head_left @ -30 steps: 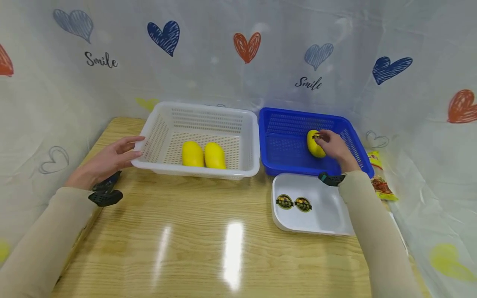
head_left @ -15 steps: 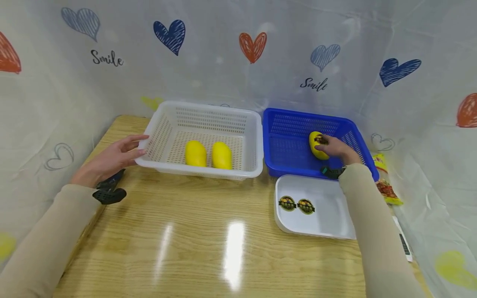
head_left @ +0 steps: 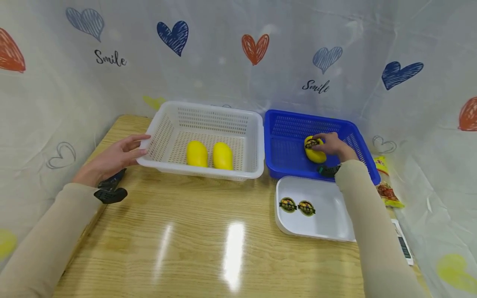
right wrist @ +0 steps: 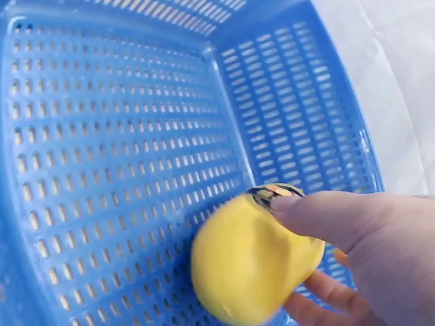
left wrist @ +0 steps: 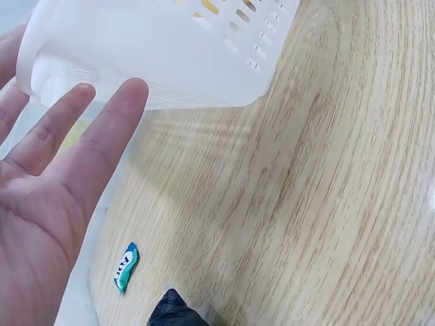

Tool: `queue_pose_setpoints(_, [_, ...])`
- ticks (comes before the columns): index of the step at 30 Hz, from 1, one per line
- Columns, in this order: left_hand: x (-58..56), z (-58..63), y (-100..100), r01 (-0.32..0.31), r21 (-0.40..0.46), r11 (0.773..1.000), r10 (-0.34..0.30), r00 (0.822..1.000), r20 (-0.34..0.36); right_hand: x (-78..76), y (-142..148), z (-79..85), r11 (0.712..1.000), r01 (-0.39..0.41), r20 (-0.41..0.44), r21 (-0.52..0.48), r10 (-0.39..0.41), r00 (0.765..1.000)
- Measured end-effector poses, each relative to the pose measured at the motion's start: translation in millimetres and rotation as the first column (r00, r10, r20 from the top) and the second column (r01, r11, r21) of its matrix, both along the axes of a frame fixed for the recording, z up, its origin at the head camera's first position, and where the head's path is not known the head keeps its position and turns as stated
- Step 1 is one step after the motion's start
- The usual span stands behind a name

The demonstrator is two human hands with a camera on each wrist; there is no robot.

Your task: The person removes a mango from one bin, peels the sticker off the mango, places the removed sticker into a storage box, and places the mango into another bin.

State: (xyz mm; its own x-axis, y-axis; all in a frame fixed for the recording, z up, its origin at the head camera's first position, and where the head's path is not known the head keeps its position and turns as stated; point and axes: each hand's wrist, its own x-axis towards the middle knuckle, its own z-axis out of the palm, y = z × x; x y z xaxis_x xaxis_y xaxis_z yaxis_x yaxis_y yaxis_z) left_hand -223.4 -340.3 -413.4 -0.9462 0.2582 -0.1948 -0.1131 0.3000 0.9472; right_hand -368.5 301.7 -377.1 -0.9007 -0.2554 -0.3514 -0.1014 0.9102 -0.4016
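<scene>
My right hand (head_left: 333, 145) is inside the blue basket (head_left: 285, 165) and holds a yellow mango (right wrist: 238, 261) with a dark round sticker (head_left: 312, 143). In the right wrist view, the thumb lies at the sticker and fingers reach round the mango's far side. My left hand (head_left: 115, 159) is at the left end of the white basket (head_left: 208, 170), its straight fingertips (left wrist: 132, 92) against the rim and outer wall. Two mangoes (head_left: 196, 154) lie side by side in the white basket, with no stickers showing.
In front of the blue basket stands a white tray (head_left: 328, 225) with two round stickers (head_left: 288, 205) on it. At the right edge lie a yellow snack packet (head_left: 386, 186) and a white device (head_left: 403, 244). A small blue-green wrapper (left wrist: 126, 266) lies near the table's left edge.
The right hand has taken a fuller grip on the stickered mango and shifted it slightly left and nearer, tilting it. The left hand stays at the white basket; the head view has shifted slightly.
</scene>
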Motion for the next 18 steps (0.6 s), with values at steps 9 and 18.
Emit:
queue_pose_setpoints(9, [-1.6,-0.1,2.1,0.009,-0.012,1.000,-0.009,1.000,0.005,6.3,6.7,-7.4,0.985,0.082,0.180,-0.152,-0.054,0.982])
queue_pose_setpoints(18, [-2.4,-1.2,-0.2,0.004,-0.016,1.000,-0.004,1.000,0.001,18.5,2.2,4.9,0.984,0.051,0.038,-0.172,-0.045,0.998])
